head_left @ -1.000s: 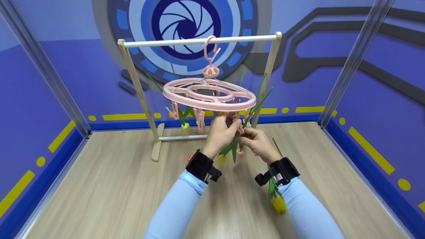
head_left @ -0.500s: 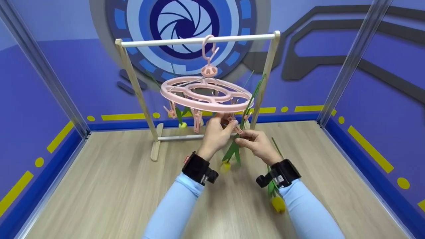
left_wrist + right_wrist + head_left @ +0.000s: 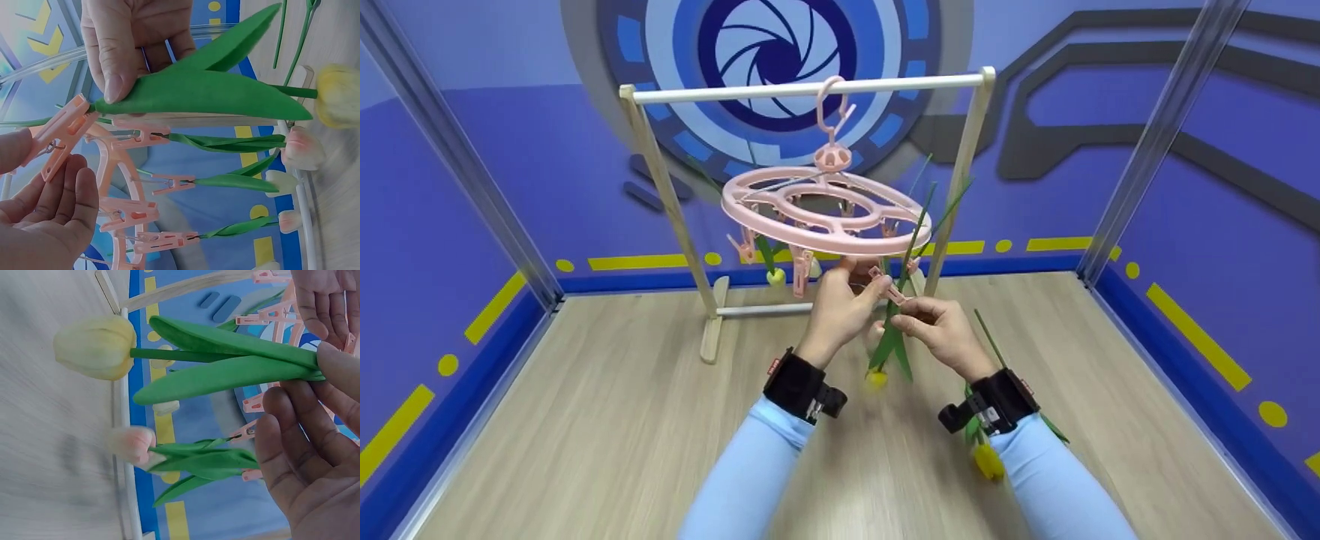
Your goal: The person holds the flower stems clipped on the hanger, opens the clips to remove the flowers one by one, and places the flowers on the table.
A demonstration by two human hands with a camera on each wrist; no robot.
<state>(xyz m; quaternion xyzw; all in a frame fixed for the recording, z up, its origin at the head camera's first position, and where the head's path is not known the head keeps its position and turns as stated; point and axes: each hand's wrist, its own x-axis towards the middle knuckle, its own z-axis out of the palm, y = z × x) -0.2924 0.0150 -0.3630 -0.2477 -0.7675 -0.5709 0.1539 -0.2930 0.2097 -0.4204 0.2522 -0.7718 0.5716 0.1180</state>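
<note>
My left hand point(image 3: 840, 307) pinches a pink clothes peg point(image 3: 66, 135) that hangs from the round pink clip hanger point(image 3: 840, 244). Between the thumb and fingers of my right hand point(image 3: 945, 330) is the stem of a yellow tulip point(image 3: 95, 349), gripped at the base of its green leaves point(image 3: 185, 93). The flower points down, and its stem rises past the hanger's rim. In the left wrist view the peg's tip lies right at the stem, just beside my right thumb. Pink and white tulips point(image 3: 304, 147) hang head-down from other pegs behind.
A wooden rack with a white top bar point(image 3: 720, 95) carries the hanger by its hook point(image 3: 832, 112). Another yellow tulip point(image 3: 988, 461) lies on the table point(image 3: 622, 435) beside my right forearm. Patterned blue panels point(image 3: 510, 165) enclose the back and sides.
My left hand has shifted slightly left and down with the peg. The held tulip's stem has swung to stand more upright, and its flower has moved a little lower and right.
</note>
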